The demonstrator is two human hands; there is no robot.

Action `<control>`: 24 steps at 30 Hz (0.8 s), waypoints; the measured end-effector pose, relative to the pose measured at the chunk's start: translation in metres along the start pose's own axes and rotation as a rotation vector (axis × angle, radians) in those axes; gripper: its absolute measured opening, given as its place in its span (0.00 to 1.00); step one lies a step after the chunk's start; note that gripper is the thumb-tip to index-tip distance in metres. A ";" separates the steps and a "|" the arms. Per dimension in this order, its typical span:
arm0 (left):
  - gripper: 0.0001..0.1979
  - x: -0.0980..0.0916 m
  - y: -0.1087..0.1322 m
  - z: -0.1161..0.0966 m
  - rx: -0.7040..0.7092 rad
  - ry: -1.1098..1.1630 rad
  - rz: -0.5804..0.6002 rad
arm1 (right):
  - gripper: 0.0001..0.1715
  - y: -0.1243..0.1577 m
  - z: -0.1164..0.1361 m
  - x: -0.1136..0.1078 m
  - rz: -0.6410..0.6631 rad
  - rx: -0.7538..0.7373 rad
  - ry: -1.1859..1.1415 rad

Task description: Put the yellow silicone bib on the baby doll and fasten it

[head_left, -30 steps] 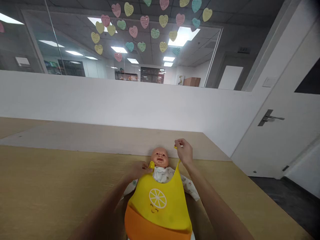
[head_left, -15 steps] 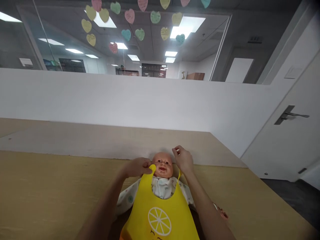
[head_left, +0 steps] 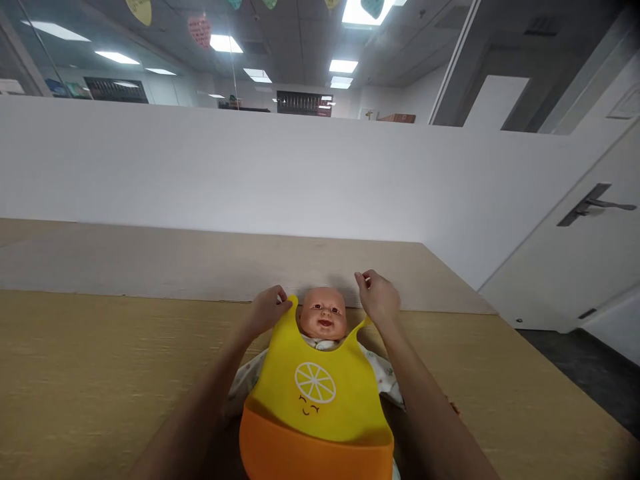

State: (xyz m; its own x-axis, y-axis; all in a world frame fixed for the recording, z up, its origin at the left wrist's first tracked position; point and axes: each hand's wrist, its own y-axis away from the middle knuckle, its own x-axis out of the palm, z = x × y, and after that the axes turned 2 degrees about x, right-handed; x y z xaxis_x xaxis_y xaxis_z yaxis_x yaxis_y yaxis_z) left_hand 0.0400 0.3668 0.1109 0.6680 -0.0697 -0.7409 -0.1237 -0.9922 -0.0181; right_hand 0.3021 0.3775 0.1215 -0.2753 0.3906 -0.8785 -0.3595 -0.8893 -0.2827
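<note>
Across my head feed the biggest thing is the white wall (head_left: pixel 300 180), and below it I have the light wood-grain tabletop (head_left: pixel 100 373) reaching nearly the whole width. Above the wall runs a glass window (head_left: pixel 290 60) onto a lit room, and at far right I get a pale door (head_left: pixel 565 280). A greyer strip (head_left: pixel 215 263) lies along the back of the tabletop, against the wall.

Closest to me, low and central, is the yellow baby bib (head_left: pixel 335 417) with its orange catch pocket (head_left: pixel 315 447), spread over the front of a baby doll (head_left: pixel 324 313). The doll lies face up, its head between the two straps, patterned white sleeves showing at both sides.

My left hand (head_left: pixel 269 310) has the tip of the left strap (head_left: pixel 291 320) pinched between thumb and fingers, beside the doll's head. My right hand (head_left: pixel 380 299) is raised on the other side, fingers curled narrow; the thin right strap (head_left: pixel 361 328) runs up into it, though I cannot see its end.

Smaller still are a metal door handle (head_left: pixel 595 205), the white citrus-slice print (head_left: pixel 315 383) on the bib, a pink heart-shaped note (head_left: pixel 200 31) on the glass and, under the slice, a tiny smiling face (head_left: pixel 307 409).
</note>
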 end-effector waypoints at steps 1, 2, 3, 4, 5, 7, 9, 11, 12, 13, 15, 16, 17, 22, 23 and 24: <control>0.04 0.003 -0.002 0.002 0.019 -0.060 -0.009 | 0.23 0.000 0.000 -0.001 0.013 -0.010 0.005; 0.04 0.005 -0.003 0.003 0.034 -0.124 -0.015 | 0.23 0.001 0.000 -0.003 0.024 -0.030 0.012; 0.04 0.004 -0.003 0.003 0.041 -0.183 -0.024 | 0.23 0.001 0.001 -0.006 0.031 -0.058 0.023; 0.05 0.000 -0.001 0.000 0.040 -0.231 -0.039 | 0.23 0.002 0.002 -0.010 0.037 -0.089 0.036; 0.08 -0.005 0.003 -0.004 0.041 -0.265 -0.058 | 0.22 0.003 0.003 -0.013 0.048 -0.118 0.044; 0.11 -0.019 0.018 -0.019 0.077 -0.291 -0.084 | 0.21 0.005 0.005 -0.020 0.112 -0.159 0.040; 0.11 -0.032 0.043 -0.039 0.214 -0.252 0.041 | 0.18 0.007 0.007 -0.024 0.244 -0.182 0.015; 0.14 -0.036 0.074 -0.060 0.352 -0.205 0.319 | 0.15 0.010 0.007 -0.027 0.400 -0.213 0.012; 0.19 -0.034 0.089 -0.070 0.415 -0.207 0.401 | 0.15 0.011 0.006 -0.029 0.467 -0.227 0.020; 0.22 -0.028 0.103 -0.078 0.497 -0.240 0.464 | 0.15 0.012 0.006 -0.030 0.522 -0.229 0.024; 0.22 -0.010 0.125 -0.092 0.684 -0.371 0.571 | 0.17 0.014 0.004 -0.032 0.592 -0.187 0.003; 0.20 0.001 0.132 -0.098 0.776 -0.441 0.590 | 0.18 0.015 0.003 -0.032 0.617 -0.148 -0.023; 0.18 0.011 0.137 -0.103 0.821 -0.498 0.608 | 0.20 0.015 0.002 -0.033 0.646 -0.108 -0.054; 0.12 0.037 0.142 -0.113 0.749 -0.575 0.643 | 0.21 0.017 -0.002 -0.028 0.844 -0.046 -0.100; 0.13 0.037 0.142 -0.112 0.753 -0.567 0.634 | 0.21 0.018 -0.002 -0.026 0.862 -0.061 -0.109; 0.13 0.036 0.142 -0.111 0.765 -0.559 0.625 | 0.21 0.018 -0.002 -0.024 0.862 -0.075 -0.119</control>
State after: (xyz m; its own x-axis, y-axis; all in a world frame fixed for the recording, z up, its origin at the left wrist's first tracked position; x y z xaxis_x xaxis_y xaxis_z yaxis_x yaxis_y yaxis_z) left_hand 0.1278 0.2120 0.1564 -0.0659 -0.2837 -0.9566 -0.8646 -0.4624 0.1968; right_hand 0.3040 0.3519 0.1373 -0.5170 -0.4073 -0.7528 0.0758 -0.8978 0.4338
